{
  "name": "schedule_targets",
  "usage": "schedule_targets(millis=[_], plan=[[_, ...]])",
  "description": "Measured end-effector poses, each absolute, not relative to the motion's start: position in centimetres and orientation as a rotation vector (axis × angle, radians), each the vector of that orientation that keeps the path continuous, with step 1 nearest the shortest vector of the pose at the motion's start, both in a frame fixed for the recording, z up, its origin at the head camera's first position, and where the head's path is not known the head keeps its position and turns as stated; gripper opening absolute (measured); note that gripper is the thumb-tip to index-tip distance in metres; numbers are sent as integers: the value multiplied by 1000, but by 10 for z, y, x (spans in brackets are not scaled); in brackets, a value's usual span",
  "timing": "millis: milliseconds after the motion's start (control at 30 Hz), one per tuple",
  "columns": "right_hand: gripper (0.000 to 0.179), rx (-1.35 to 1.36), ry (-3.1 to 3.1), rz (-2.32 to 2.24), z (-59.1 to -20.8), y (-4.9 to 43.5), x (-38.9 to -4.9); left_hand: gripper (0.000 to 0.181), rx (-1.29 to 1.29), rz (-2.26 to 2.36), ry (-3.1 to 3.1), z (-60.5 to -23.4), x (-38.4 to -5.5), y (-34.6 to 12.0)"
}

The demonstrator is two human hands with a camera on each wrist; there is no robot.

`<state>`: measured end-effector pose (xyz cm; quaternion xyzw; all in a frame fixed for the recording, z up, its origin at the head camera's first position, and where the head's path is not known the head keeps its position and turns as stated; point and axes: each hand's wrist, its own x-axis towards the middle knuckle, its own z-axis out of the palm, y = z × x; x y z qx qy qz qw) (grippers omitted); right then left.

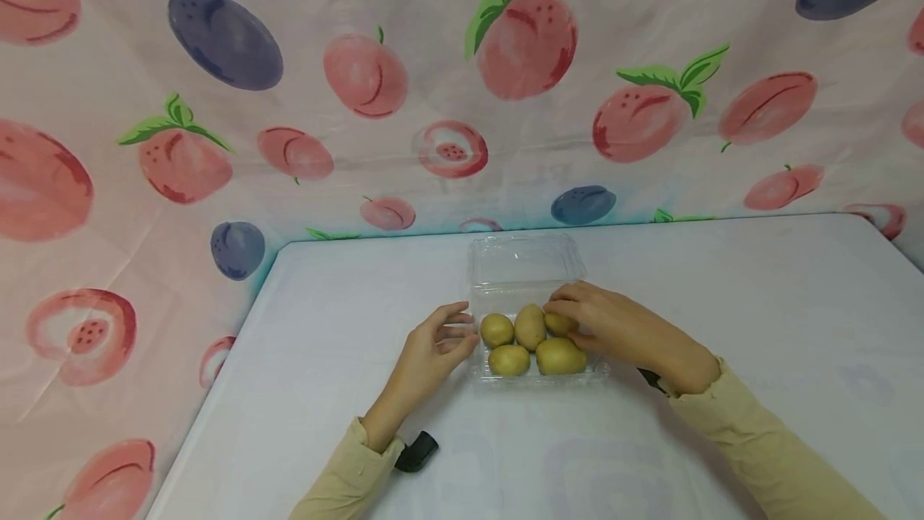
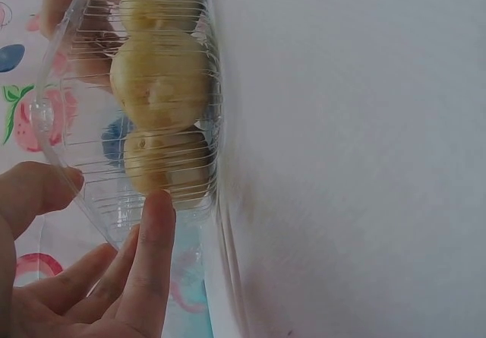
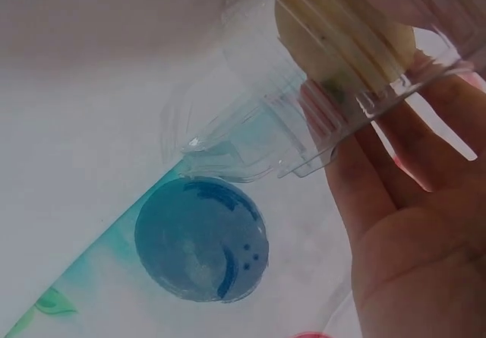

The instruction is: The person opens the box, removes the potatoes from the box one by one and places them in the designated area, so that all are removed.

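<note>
A clear plastic clamshell box (image 1: 498, 378) lies open on the table, its lid (image 1: 527, 259) folded back toward the wall. Several yellow potatoes sit in it: a round one (image 1: 497, 331) at back left, an upright oval one (image 1: 530, 327) in the middle, two at the front. My right hand (image 1: 621, 323) reaches over the box's right side, and its fingers hold the back-right potato (image 1: 559, 322), partly hiding it. At the left wall is my left hand (image 1: 433, 351), fingers loosely extended; in the left wrist view a fingertip (image 2: 158, 209) touches the clear ribbed side.
The box rests on a white-covered table (image 1: 325, 327). Behind and to the left hangs a cloth (image 1: 404, 159) printed with peaches and plums. A black wrist device (image 1: 417, 452) shows at the left cuff.
</note>
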<state>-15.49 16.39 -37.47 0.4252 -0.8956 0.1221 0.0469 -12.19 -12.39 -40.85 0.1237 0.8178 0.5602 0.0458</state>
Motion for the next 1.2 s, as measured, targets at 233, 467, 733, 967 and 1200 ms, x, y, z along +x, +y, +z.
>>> schedule_targets(millis=[233, 467, 733, 967, 1200], plan=[[43, 1292, -2683, 393, -375, 167, -155, 49, 376, 1700, 2506, -408, -122, -123], [44, 1261, -2680, 393, -371, 170, -155, 49, 376, 1712, 2500, -408, -122, -123], [45, 1245, -2656, 408, -366, 173, -153, 49, 364, 1712, 2503, -407, -121, -123], [45, 1234, -2598, 423, -362, 177, -152, 49, 346, 1714, 2498, -405, -120, -122], [45, 1231, -2514, 426, -359, 182, -152, 50, 343, 1716, 2492, -405, -120, -122]])
